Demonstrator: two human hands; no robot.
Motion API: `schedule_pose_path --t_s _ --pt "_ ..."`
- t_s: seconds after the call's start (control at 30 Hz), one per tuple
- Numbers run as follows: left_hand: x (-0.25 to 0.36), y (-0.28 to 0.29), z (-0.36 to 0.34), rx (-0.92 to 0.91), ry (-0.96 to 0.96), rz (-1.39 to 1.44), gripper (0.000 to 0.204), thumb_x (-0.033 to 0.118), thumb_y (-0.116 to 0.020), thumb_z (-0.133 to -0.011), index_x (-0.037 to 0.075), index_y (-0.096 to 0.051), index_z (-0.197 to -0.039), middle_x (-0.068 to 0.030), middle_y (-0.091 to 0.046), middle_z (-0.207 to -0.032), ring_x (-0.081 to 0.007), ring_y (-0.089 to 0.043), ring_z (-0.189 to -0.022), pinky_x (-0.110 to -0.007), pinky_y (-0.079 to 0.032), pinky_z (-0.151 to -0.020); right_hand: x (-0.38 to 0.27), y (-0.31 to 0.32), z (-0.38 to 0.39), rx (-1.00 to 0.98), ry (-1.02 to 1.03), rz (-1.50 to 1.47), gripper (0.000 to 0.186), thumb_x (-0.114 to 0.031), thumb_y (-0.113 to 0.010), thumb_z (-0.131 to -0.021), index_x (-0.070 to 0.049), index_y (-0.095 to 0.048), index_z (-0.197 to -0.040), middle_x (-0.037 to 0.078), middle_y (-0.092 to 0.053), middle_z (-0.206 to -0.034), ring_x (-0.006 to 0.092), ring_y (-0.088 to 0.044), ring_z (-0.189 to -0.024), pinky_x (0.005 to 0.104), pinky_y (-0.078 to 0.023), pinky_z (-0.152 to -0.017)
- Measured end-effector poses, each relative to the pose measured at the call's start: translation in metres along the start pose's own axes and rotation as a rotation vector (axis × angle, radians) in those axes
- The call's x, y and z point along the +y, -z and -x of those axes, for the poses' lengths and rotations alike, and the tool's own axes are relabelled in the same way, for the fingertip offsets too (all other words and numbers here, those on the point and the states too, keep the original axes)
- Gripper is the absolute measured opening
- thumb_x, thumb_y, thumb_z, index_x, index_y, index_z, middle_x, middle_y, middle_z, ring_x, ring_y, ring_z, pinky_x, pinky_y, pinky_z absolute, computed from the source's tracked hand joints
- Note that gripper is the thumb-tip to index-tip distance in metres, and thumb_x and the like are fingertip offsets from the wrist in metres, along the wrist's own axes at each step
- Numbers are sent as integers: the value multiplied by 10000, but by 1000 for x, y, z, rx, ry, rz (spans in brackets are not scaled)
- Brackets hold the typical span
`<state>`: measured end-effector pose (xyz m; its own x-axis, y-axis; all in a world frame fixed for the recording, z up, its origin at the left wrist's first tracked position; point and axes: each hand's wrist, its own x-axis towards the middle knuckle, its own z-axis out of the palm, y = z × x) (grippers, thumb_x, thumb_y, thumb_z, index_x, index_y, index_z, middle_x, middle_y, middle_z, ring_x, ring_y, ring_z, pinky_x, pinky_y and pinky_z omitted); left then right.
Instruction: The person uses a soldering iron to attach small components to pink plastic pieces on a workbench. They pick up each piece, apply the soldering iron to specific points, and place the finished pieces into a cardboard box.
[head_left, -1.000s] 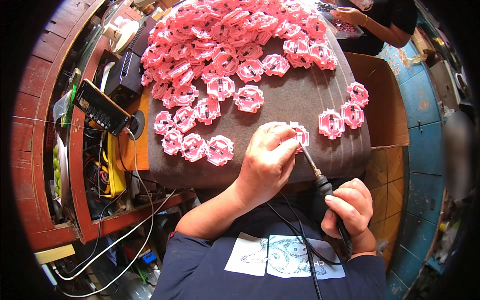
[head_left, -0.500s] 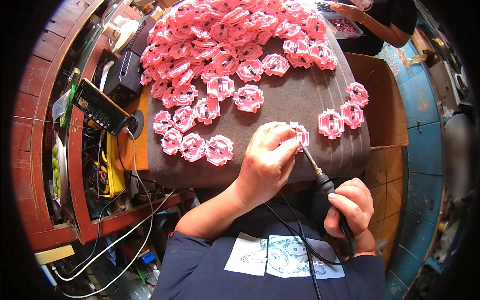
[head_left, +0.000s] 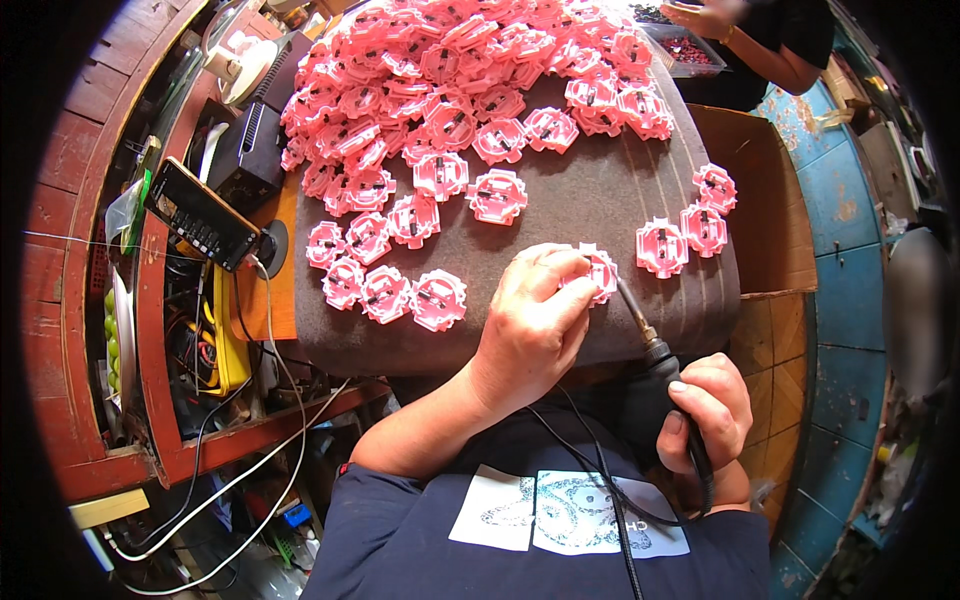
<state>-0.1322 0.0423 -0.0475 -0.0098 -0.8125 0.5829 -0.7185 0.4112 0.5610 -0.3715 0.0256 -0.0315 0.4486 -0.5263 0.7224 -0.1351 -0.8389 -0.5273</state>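
At the near part of the dark table, my left hand [head_left: 540,310] has its fingers closed on a pink plastic part [head_left: 602,274], partly hidden behind them. My right hand [head_left: 712,410] grips a soldering iron [head_left: 652,345] by its black handle, with the metal tip angled up to the left. That tip is just right of the held part; whether it touches cannot be made out. Three more pink parts [head_left: 662,248] lie to the right. Several others, like this one [head_left: 438,300], lie to the left, each with a small black piece in it.
A big heap of pink parts [head_left: 450,60] covers the table's far side. On the left stand a phone [head_left: 205,215] on a holder and a black box [head_left: 245,150]. The iron's cable [head_left: 625,540] crosses my lap. Far right, another person's arm [head_left: 765,55] is near a clear tray [head_left: 690,55].
My right hand has drawn the soldering iron slightly right and down, so its tip has backed off the pink part. My left hand stays put. The other person's hand has shifted a little.
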Motion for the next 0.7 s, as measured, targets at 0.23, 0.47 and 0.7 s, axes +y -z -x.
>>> schedule_pose_path --t_s 0.23,0.47,0.7 --pt "-2 -2 1 1 -10 21 273 -65 -772 -787 3 -707 -1043 -160 -691 -1154 -417 -678 -1126 -487 -554 -984 2 -1 8 21 -76 45 392 -129 -784 -973 -44 -632 -1324 185 -634 -1113 292 -622 -907 380 -522 -740" --pt "2 2 0 -23 -3 18 285 -58 -777 -770 -14 -690 -1038 -174 -678 -1166 -425 -662 -1141 -497 -550 -990 13 -15 11 82 -18 -125 358 -152 -742 -1033 -56 -629 -1360 172 -720 -981 277 -692 -803 379 -571 -693" --pt "1 2 2 -14 -6 24 302 -50 -788 -780 1 -707 -1067 -161 -681 -1175 -417 -666 -1154 -498 -562 -982 25 -28 4 84 24 -92 286 -74 -733 -1006 -49 -636 -1274 119 -720 -868 254 -692 -693 377 -564 -630"
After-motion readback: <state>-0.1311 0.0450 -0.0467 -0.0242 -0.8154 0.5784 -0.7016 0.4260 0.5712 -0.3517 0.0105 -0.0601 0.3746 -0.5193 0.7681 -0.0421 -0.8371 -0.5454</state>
